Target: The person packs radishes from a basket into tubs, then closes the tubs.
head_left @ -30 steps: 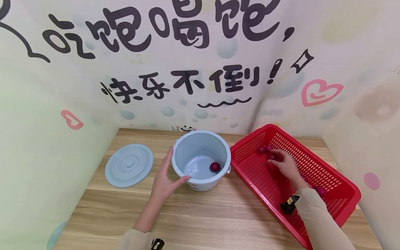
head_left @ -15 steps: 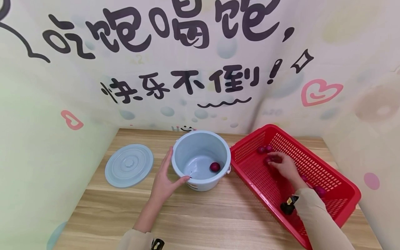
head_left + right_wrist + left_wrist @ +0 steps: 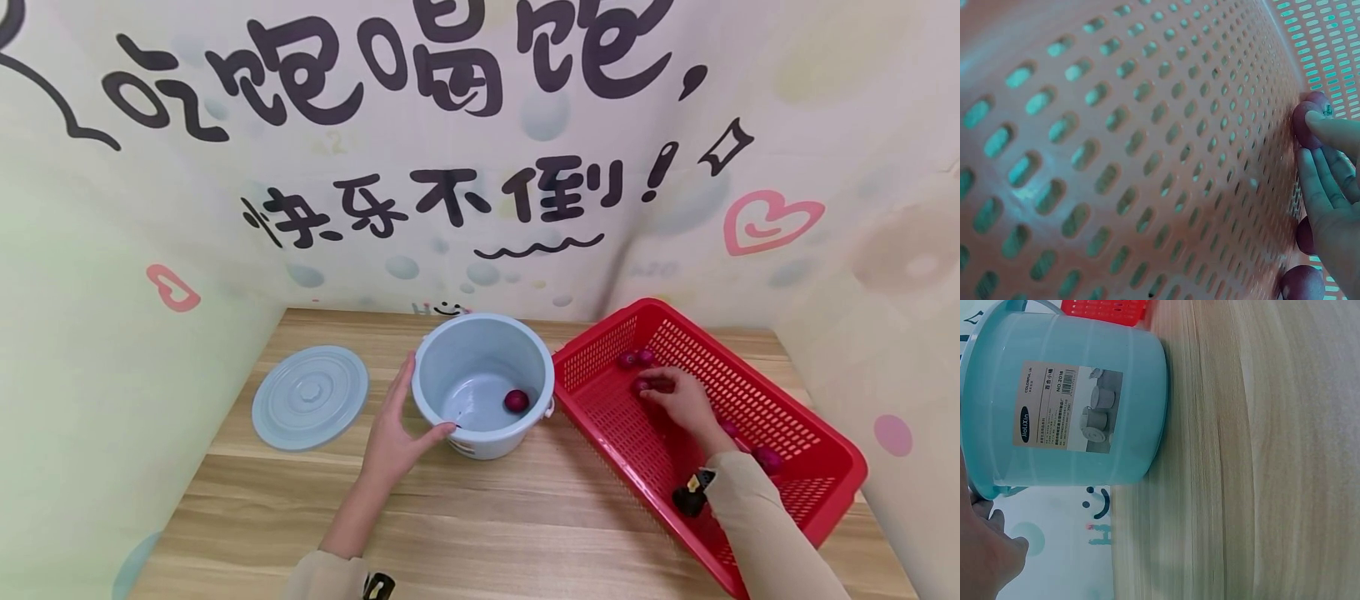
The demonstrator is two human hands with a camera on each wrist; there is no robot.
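Observation:
A light blue bucket point(image 3: 483, 446) stands upright on the wooden table, with one round purple-red fruit point(image 3: 516, 402) on its floor. My left hand point(image 3: 397, 446) holds the bucket's near-left rim, thumb over the front edge and fingers spread along the side. In the left wrist view the label point(image 3: 1069, 406) on the bucket faces the camera. Inside the red basket point(image 3: 615, 450), my right hand point(image 3: 678, 404) pinches another purple-red fruit point(image 3: 1305, 125) between thumb and fingers, low over the basket floor. Two more fruits point(image 3: 635, 358) lie just beyond its fingertips, at the basket's far end.
Left of the bucket, a blue lid point(image 3: 310, 397) lies flat on the table point(image 3: 480, 533). More fruits point(image 3: 767, 458) rest along the basket's right wall, partly behind the right forearm. A printed wall point(image 3: 465, 267) rises behind the table.
My right hand has drawn slightly back from the two fruits at the basket's far end, with a fruit at its fingertips. The left hand and bucket stay in place.

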